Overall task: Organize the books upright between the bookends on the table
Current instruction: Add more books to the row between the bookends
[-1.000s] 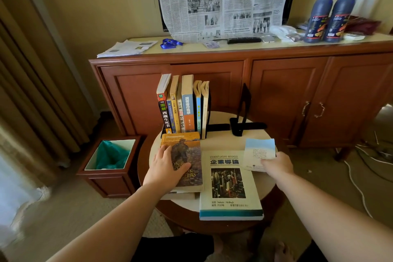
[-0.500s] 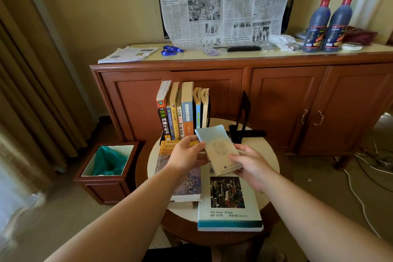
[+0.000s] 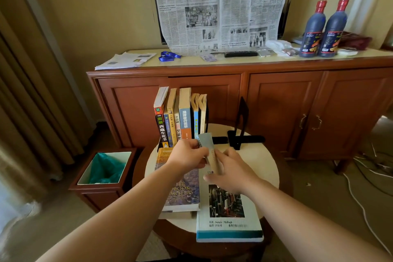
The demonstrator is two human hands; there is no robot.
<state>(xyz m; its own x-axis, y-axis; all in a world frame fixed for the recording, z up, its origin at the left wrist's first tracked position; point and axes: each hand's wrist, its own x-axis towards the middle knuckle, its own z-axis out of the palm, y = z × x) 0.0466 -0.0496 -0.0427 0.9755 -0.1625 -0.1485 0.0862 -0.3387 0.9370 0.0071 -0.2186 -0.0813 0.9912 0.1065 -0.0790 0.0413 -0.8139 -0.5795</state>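
Note:
A thin pale blue book (image 3: 209,151) is held nearly on edge above the round table (image 3: 259,166), spine toward me. My left hand (image 3: 187,156) grips its upper left side and my right hand (image 3: 230,173) holds its lower right. Behind them several books (image 3: 180,117) stand upright against a black bookend (image 3: 207,112). A second black bookend (image 3: 241,127) stands to their right with a gap between. Two books lie flat on the table: a purple-covered one (image 3: 182,191) on the left and a large white textbook (image 3: 228,215) on the right.
A wooden sideboard (image 3: 276,100) runs behind the table, carrying two dark bottles (image 3: 323,30), papers, a remote and a hanging newspaper. A bin with a green liner (image 3: 106,170) sits left of the table. Curtains hang on the left; cables lie on the floor at right.
My right hand lifted the thin blue book off the table's right side and brought it to the centre. My left hand left the purple book and took hold too; the book turned on edge.

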